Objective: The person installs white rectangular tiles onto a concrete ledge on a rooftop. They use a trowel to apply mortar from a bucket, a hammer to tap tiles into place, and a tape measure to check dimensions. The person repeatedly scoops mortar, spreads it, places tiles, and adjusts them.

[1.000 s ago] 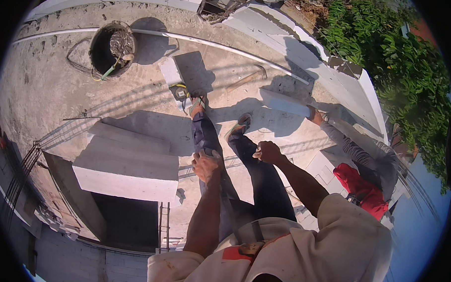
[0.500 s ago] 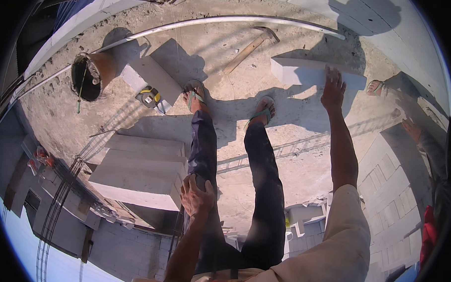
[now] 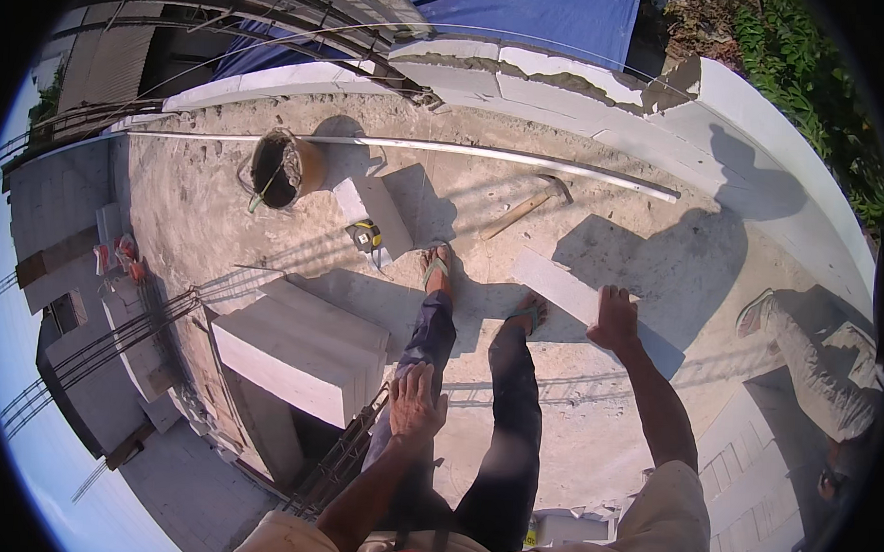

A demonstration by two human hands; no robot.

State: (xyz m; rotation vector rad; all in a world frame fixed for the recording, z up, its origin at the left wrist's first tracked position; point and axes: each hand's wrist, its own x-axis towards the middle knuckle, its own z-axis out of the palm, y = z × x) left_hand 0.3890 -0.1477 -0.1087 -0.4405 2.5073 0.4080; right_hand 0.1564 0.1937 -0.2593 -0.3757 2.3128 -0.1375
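Floor (image 3: 211,200), block (image 3: 557,281) partly behind right hand (image 3: 614,321)

Held block (image 3: 561,286) matt, chalky; floor (image 3: 192,185) rough concrete; hammer handle (image 3: 515,215) wood; tarpaulin (image 3: 568,22) smooth plastic.

R grip (image 3: 614,319) could pass rt over open floor (image 3: 691,251) until co-worker's leg (image 3: 816,372) blocked. Fwd of held white block (image 3: 557,283): hammer (image 3: 518,214) in way, then long pipe (image 3: 505,156) & low wall (image 3: 574,110). Wearer's legs (image 3: 430,332) stood btwn floor strips; block stack (image 3: 303,344) blocked lt of L grip (image 3: 415,402). Gap btwn stack & tape measure (image 3: 364,236) passable.
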